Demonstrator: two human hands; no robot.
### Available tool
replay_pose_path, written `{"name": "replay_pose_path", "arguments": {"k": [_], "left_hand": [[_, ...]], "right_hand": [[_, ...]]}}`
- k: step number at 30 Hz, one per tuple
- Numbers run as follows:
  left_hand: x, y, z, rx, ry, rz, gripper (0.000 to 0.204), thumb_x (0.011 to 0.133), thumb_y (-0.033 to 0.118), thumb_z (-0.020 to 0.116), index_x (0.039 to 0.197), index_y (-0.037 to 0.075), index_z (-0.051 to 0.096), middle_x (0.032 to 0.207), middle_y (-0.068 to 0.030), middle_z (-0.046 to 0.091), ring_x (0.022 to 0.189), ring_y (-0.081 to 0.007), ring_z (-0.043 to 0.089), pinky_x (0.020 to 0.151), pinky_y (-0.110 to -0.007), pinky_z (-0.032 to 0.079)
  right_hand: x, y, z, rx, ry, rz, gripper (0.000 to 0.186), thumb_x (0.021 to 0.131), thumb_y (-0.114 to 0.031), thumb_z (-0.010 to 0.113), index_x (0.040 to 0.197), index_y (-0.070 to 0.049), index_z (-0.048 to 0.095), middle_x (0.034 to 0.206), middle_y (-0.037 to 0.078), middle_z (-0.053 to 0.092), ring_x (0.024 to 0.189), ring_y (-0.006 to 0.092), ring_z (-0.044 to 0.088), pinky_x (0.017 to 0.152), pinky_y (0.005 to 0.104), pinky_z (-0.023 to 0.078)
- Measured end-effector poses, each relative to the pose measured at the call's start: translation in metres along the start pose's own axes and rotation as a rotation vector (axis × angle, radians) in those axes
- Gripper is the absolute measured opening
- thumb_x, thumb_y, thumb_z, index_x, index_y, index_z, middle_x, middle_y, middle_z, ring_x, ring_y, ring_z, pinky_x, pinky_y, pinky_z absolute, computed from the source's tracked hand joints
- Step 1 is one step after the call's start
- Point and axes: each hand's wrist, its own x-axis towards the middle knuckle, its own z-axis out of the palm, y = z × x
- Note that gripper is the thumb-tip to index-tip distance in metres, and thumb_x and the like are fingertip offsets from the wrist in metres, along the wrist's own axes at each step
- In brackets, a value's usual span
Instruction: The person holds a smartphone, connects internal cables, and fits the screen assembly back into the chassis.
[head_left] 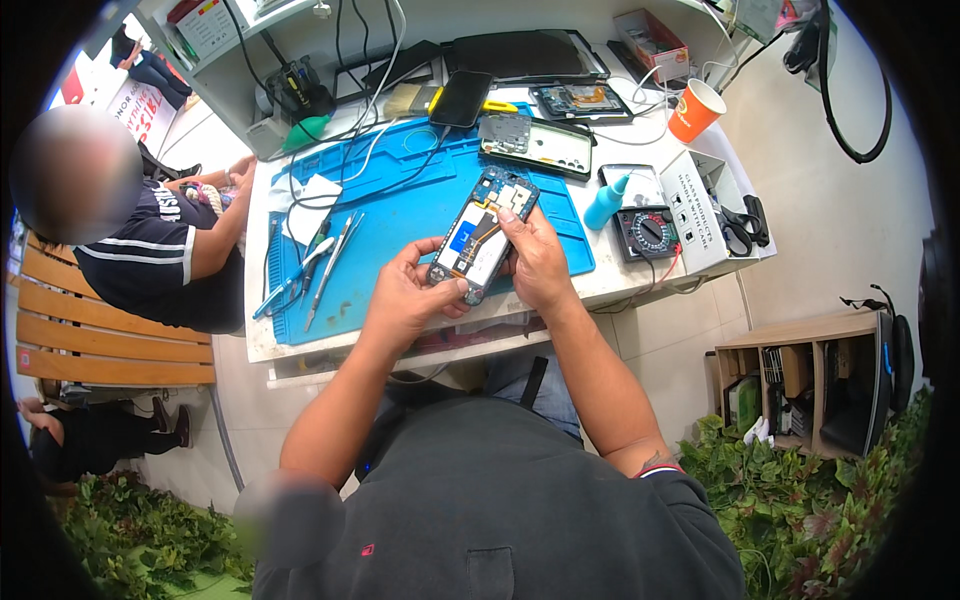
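An opened smartphone (487, 240) is tilted between my two hands above the blue repair mat (385, 260); its battery, circuit board and ribbon cables are exposed. My left hand (412, 290) grips the phone's lower end, with the thumb on its bottom corner. Closed on the right edge is my right hand (540, 255), its thumb lying over the board near the upper part. Left of the phone, tweezers (335, 270) and other slim tools lie on the mat beside a white tissue (312, 208). Beyond it rests a detached phone back cover (537, 147).
At the right stand a light-blue bottle (605, 203), a multimeter (648, 234), a white box (705, 220) with scissors, and an orange cup (697, 110). A dark phone (461, 99) and a brush (408, 101) lie farther back among loose cables. Another person (150, 220) sits at the left.
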Motion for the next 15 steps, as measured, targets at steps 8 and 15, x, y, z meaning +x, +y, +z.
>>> {"name": "replay_pose_path", "arguments": {"k": [8, 15], "left_hand": [[-0.0024, 0.0005, 0.0033, 0.015, -0.012, 0.04, 0.071, 0.086, 0.002, 0.08, 0.144, -0.007, 0.042, 0.102, -0.0154, 0.074, 0.075, -0.0167, 0.074, 0.063, -0.026, 0.062], [-0.0031, 0.0055, 0.0026, -0.003, -0.046, 0.035, 0.072, 0.086, 0.003, 0.08, 0.146, -0.008, 0.043, 0.101, -0.0156, 0.074, 0.077, -0.0177, 0.074, 0.064, -0.027, 0.063]], "right_hand": [[-0.0024, -0.0023, 0.0017, 0.003, -0.009, 0.015, 0.029, 0.111, -0.021, 0.052, 0.132, -0.002, 0.055, 0.117, 0.008, 0.068, 0.105, 0.0136, 0.066, 0.095, 0.0307, 0.054], [0.0001, 0.0013, -0.0022, 0.076, -0.013, 0.001, 0.029, 0.111, -0.021, 0.053, 0.133, -0.001, 0.055, 0.118, 0.007, 0.068, 0.105, 0.0139, 0.066, 0.096, 0.0307, 0.053]]}}
